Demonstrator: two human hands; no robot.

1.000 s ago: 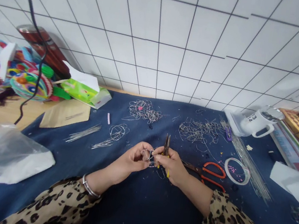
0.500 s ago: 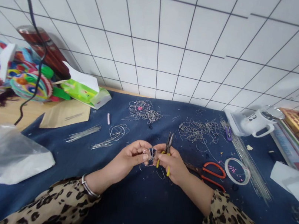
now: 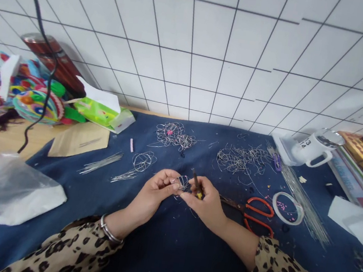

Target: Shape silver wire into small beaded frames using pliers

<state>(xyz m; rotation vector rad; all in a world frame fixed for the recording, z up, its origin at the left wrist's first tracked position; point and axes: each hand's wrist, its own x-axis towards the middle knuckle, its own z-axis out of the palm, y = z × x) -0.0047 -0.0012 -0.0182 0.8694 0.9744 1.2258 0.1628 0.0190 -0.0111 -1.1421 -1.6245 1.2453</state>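
My left hand (image 3: 155,192) pinches a small piece of bent silver wire (image 3: 182,182) between thumb and fingers. Close beside it, my right hand (image 3: 208,203) is closed around yellow-handled pliers (image 3: 199,190), whose dark jaws point up and away from me. The right thumb and fingertips reach the right side of the wire piece; exactly how they touch it is too small to see. Most of the plier handles are hidden in the palm. Just right of that hand lie orange-handled scissors (image 3: 258,212), their blades partly behind the wrist.
Tangled wire (image 3: 244,159) and wire shapes (image 3: 173,134) lie behind my hands on the dark blue cloth (image 3: 171,252). Straight wires (image 3: 101,162) lie left. A round dish (image 3: 288,208) holds pink beads at right, near a white mug (image 3: 317,149). A plastic bag (image 3: 7,182) sits at far left.
The pliers have turned in my right hand: their jaws now tilt left and the handles are mostly covered. My right fingertips have come closer to my left hand.
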